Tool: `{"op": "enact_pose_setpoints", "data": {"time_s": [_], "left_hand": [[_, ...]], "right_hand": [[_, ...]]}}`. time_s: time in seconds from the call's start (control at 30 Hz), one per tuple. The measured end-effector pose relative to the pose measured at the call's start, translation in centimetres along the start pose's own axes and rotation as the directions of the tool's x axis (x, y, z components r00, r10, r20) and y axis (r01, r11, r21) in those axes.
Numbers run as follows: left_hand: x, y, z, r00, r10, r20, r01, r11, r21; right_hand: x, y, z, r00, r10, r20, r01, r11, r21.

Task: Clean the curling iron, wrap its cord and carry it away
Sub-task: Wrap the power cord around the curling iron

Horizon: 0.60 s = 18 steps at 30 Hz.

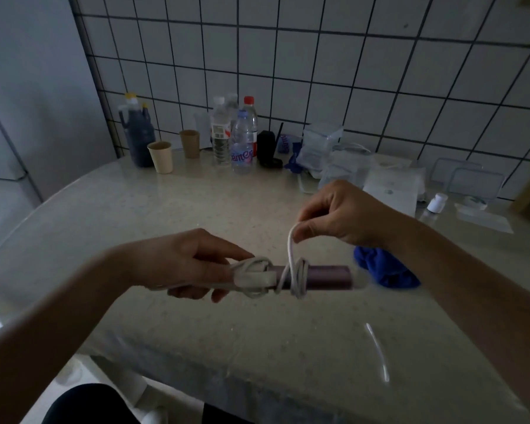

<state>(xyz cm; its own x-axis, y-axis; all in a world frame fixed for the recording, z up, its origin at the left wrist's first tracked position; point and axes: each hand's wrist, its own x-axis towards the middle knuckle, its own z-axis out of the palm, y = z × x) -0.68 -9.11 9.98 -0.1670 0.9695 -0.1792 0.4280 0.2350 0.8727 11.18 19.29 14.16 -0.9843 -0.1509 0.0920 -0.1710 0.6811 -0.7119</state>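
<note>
My left hand (193, 261) grips the handle end of a curling iron (328, 278), held level above the table with its purple barrel pointing right. A white cord (291, 270) is looped several times around the iron's middle, with a thicker bundle of loops beside my left fingers. Just above the iron, my right hand (337, 212) pinches a doubled strand of the cord between thumb and fingers and holds it up. A crumpled blue cloth (386, 270) lies on the table right behind the barrel tip, under my right wrist.
The pale round table (196, 203) carries two paper cups (161, 160), several water bottles (242, 142), a dark jug (138, 136), a black object (266, 148), clear plastic bags (328, 148), a small white bottle (437, 202). A tiled wall stands behind.
</note>
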Motion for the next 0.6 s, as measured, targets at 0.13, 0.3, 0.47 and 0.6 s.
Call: {"op": "enact_pose_setpoints", "data": {"time_s": [0.13,0.3,0.47,0.6], "left_hand": [[0.5,-0.6,0.8,0.942,0.284,-0.179,-0.325,0.908,-0.264],[3.5,-1.5,3.5,0.778,0.157,-0.608,-0.377,0.891,-0.252],[7.7,-1.9,7.3,0.574,0.107,-0.812,-0.386,0.91,-0.153],[9.8,-2.2,10.5,0.542,0.069,-0.838,-0.343,0.928,-0.145]], "right_hand": [[0.2,2.6,2.5,0.979,0.082,-0.189,-0.045,0.98,0.193],[0.1,2.0,7.2,0.922,0.235,-0.308,0.036,0.74,0.672],[1.3,1.0,11.1,0.804,0.373,-0.463,0.095,0.689,0.719],[2.3,1.3,13.3,0.671,0.454,-0.586,0.175,0.672,0.72]]}}
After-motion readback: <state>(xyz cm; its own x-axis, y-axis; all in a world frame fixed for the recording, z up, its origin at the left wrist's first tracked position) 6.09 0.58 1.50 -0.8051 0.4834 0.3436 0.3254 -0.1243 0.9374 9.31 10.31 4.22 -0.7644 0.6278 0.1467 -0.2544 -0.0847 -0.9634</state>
